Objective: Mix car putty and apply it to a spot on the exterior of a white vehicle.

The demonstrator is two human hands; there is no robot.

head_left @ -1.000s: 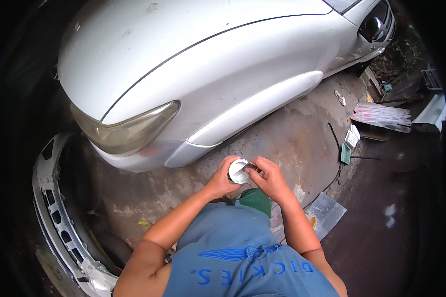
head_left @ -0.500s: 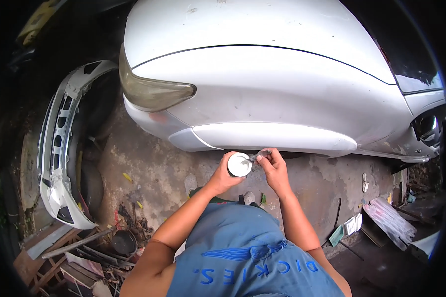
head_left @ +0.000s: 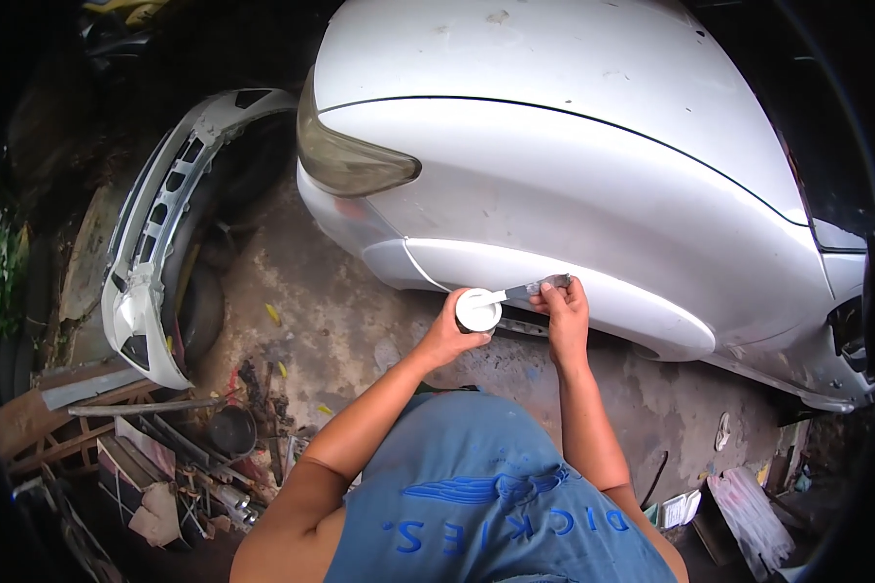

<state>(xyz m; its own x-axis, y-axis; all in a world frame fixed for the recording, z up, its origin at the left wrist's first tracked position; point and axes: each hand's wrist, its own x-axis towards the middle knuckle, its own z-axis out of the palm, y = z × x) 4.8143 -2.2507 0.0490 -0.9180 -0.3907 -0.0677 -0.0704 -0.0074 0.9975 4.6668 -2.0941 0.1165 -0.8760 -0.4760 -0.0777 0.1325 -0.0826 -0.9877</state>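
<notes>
Cupping a small round container (head_left: 478, 331) of white paste (head_left: 475, 313) in the left hand (head_left: 447, 337), with fingers wrapped around its left side, at the middle of the scene. Pinching a thin scraper (head_left: 523, 291) by its right end between thumb and fingers of the right hand (head_left: 566, 305), with its white-coated left end over the container. Facing a silver car (head_left: 593, 194), with a loose white bumper (head_left: 138, 313) to the left.

White bumper (head_left: 139, 309) near scrap pile (head_left: 158, 512).
</notes>
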